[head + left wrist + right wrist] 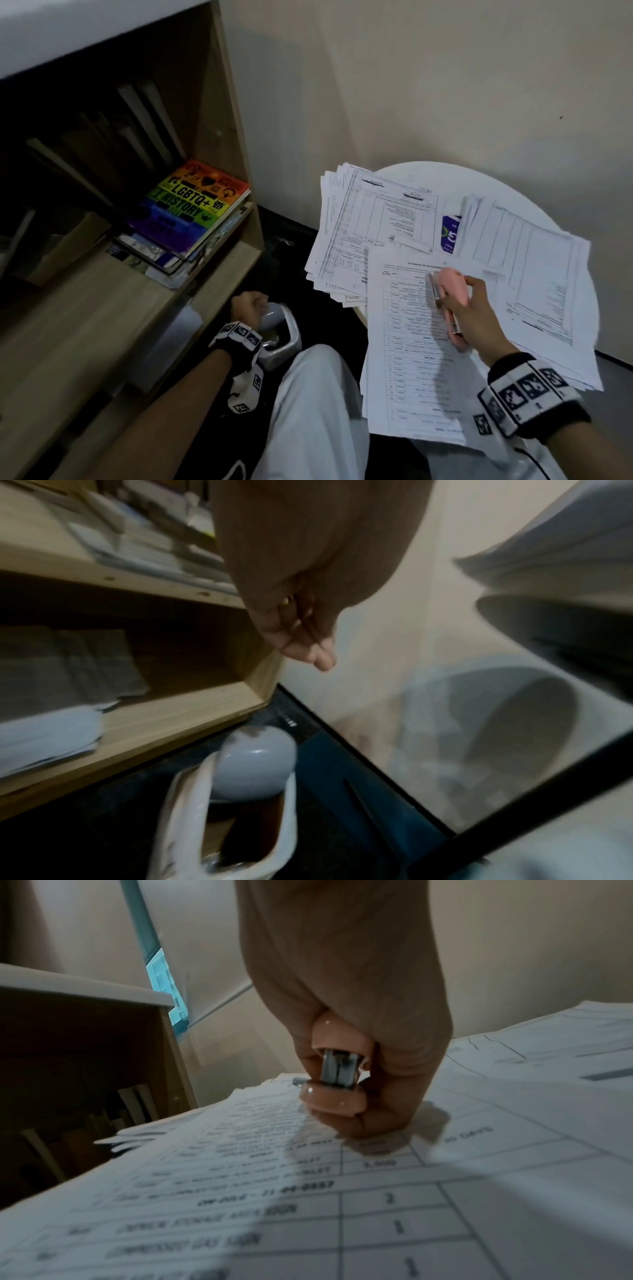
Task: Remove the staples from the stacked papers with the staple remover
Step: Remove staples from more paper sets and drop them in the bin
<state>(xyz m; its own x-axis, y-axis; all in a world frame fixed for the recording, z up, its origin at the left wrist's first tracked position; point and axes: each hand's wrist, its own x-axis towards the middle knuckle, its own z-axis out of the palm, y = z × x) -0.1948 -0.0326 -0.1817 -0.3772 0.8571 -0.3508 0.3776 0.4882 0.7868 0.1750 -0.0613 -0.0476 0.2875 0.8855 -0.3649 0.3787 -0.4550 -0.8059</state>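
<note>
My right hand (460, 301) grips a pink staple remover (454, 279) and holds it on the front stack of printed papers (411, 359), near that stack's top edge. In the right wrist view the remover's metal end (339, 1069) shows between the pink halves, with my right-hand fingers (394, 1096) wrapped round it and resting on the top sheet (377, 1218). My left hand (250, 305) hangs over a small white bin (284, 339) on the floor. Its fingertips (308, 647) are bunched together and point down. I cannot make out anything between them.
Two more paper stacks (359, 222) (534, 260) lie on the round white table (445, 178), a blue card (448, 233) between them. A wooden bookshelf (137, 308) with books (195, 212) stands to the left. My white-trousered leg (315, 411) is beside the bin (185, 804).
</note>
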